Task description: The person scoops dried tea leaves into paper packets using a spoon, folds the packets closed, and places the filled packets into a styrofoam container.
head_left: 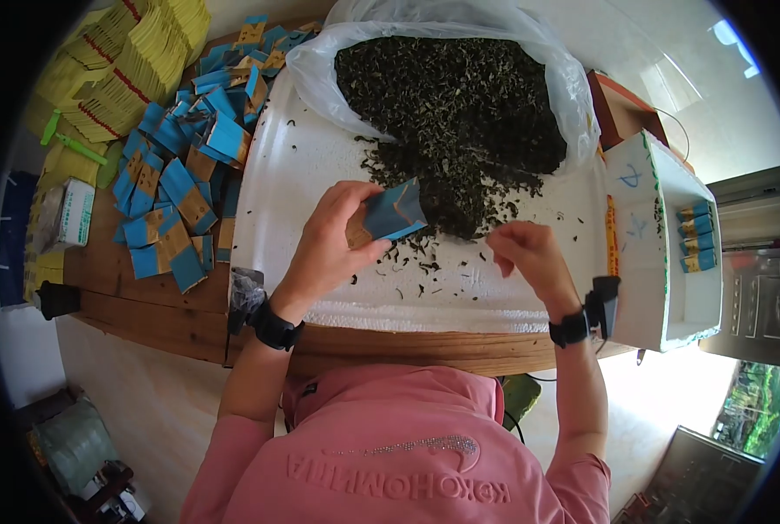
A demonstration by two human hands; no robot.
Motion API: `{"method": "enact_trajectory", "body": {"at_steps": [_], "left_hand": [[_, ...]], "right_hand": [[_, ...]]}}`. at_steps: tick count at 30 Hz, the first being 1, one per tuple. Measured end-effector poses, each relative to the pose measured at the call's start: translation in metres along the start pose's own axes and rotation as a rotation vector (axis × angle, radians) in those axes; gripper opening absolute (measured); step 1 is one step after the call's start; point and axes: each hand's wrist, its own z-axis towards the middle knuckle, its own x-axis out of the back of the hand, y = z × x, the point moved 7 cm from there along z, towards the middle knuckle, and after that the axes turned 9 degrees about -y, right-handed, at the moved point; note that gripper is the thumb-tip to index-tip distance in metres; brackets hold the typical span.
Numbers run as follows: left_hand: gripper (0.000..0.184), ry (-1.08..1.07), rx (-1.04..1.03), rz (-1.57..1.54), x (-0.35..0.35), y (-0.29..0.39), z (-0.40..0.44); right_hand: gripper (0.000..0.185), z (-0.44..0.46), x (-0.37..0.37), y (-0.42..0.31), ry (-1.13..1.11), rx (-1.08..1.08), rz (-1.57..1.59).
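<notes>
My left hand point(324, 240) grips a small blue-and-brown paper packet point(397, 210), thumb on one side and fingers on the other, above a white foam tray point(320, 297). To the right, my right hand point(531, 255) is closed, its fingertips curled together over the tray; whatever they may hold is hidden. Dried dark leaves point(451, 113), looking like tea, spill from a clear plastic bag point(573, 96) onto the foam between and beyond my hands. Loose bits are scattered below the packet.
Many similar packets point(180, 196) lie heaped on the wooden table point(137, 306) at left, near stacked yellow paper bundles point(102, 70) and a small white-green box point(75, 214). At right, a white foam box point(669, 314) holds several packets in a row.
</notes>
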Motion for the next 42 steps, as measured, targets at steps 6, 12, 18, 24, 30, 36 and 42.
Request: {"method": "enact_trajectory", "body": {"at_steps": [6, 12, 18, 24, 30, 36, 42], "left_hand": [[0.054, 0.036, 0.044, -0.064, 0.004, -0.007, 0.000], [0.056, 0.032, 0.037, -0.124, 0.002, -0.012, 0.001], [0.056, 0.032, 0.034, -0.128, 0.001, -0.012, 0.000], [0.058, 0.062, 0.026, -0.085, 0.002, -0.011, 0.000], [0.057, 0.097, 0.034, -0.067, 0.003, -0.013, -0.001], [0.061, 0.109, 0.033, 0.002, 0.001, -0.016, -0.001], [0.061, 0.089, -0.010, 0.137, 0.001, -0.007, -0.002]], "right_hand": [[0.013, 0.062, 0.012, -0.013, 0.076, 0.080, -0.030], [0.009, 0.061, 0.005, -0.035, 0.224, 0.339, -0.379], [0.005, 0.051, -0.003, -0.042, 0.304, 0.556, -0.648], [0.006, 0.073, -0.006, -0.042, 0.430, 0.673, -0.679], [0.007, 0.041, -0.012, -0.054, 0.386, 0.698, -0.613], [0.010, 0.008, -0.010, -0.088, 0.274, 0.710, -0.511], [0.008, -0.006, -0.034, -0.118, 0.011, 0.688, -0.639]]}}
